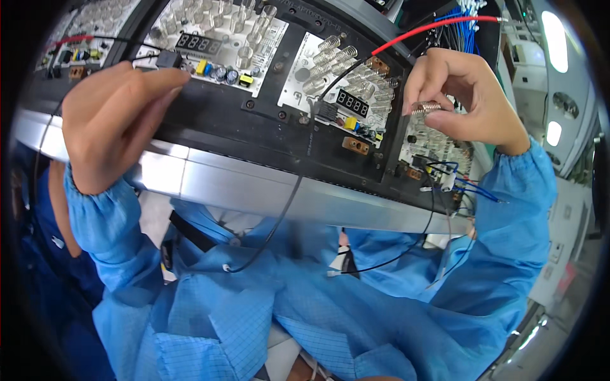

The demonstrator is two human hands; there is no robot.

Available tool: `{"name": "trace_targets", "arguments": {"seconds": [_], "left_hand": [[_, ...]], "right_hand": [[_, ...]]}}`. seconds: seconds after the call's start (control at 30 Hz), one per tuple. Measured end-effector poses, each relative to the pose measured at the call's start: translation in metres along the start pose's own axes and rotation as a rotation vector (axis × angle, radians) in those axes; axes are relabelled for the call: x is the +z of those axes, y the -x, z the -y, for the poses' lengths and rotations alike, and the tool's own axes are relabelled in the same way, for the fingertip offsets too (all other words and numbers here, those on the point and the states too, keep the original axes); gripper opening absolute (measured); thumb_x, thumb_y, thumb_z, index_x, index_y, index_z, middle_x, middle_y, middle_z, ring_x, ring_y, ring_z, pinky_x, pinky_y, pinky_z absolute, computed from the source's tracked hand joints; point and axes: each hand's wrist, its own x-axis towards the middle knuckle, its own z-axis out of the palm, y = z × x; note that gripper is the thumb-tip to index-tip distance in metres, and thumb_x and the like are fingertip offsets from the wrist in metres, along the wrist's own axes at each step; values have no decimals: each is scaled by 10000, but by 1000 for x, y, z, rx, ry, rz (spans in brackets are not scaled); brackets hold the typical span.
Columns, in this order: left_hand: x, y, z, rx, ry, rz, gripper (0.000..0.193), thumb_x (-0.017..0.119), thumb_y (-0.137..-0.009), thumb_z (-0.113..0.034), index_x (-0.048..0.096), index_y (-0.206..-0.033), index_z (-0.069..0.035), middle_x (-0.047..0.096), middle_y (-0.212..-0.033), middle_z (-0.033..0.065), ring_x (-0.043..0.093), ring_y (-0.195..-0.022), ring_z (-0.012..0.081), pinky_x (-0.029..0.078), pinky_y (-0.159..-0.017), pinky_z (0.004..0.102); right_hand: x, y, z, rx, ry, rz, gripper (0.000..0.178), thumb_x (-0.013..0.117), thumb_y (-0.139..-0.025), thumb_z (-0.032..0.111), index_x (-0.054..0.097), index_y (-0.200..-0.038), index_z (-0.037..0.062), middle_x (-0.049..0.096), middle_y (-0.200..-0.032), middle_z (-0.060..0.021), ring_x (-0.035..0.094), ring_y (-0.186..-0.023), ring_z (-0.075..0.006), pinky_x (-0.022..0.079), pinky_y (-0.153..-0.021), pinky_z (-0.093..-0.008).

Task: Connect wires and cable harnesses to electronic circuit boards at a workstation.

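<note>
My right hand point(467, 95) pinches a metal coil spring point(424, 108) between thumb and fingers, above the circuit board point(413, 143) at the right. My left hand point(117, 120) is closed, its fingertips pressed together beside the black relay-like block point(169, 60) on the left-middle circuit board point(267, 51). What those fingers hold, if anything, is hidden. Between my hands lies another white circuit board point(293, 95), bearing several upright coil springs point(327, 63), a dark four-digit display point(352, 103) and a yellow component point(351, 123).
The boards sit in a black fixture tray point(254, 136) along a shiny metal rail point(235, 184). A red-sleeved wire point(438, 25) arches over the back right. Blue wires point(467, 184) and dark leads point(270, 238) hang over the front edge. Another person's dark blue clothing point(54, 279) shows at the left.
</note>
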Motion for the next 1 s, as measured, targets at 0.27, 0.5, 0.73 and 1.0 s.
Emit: {"name": "trace_targets", "arguments": {"seconds": [0.27, 0.5, 0.73, 1.0], "left_hand": [[1, -2, 3, 145, -4, 12, 211, 707, -709, -18, 656, -913, 6, 587, -664, 104, 575, -549, 233, 424, -486, 329], [6, 4, 2, 149, -9, -49, 181, 703, -736, -27, 660, -911, -5, 572, -642, 95, 570, -537, 211, 429, -475, 322], [9, 5, 15, 140, 51, -82, 185, 710, -722, -15, 666, -901, -6, 559, -619, 97, 565, -530, 235, 434, -474, 329], [28, -2, 11, 116, 109, -230, 110, 659, -704, -111, 566, -765, -112, 492, -574, 40, 540, -493, 233, 431, -442, 359]], "right_hand": [[5, 13, 2, -18, -10, 88, 226, 703, -816, 62, 597, -1013, 36, 653, -944, -79, 618, -932, -133, 466, -756, -259], [-1, 15, 7, -33, 270, 20, 302, 585, -898, 85, 593, -1189, 3, 635, -1046, -93, 609, -986, -154, 461, -885, -289], [1, 13, 10, 104, 70, -36, 192, 567, -925, 140, 535, -1072, 22, 655, -1034, -103, 600, -1006, -152, 426, -929, -280], [-1, 16, 7, -58, 618, -55, 443, 695, -792, 412, 528, -875, 11, 536, -901, -67, 486, -789, -175, 387, -680, -284]]}}
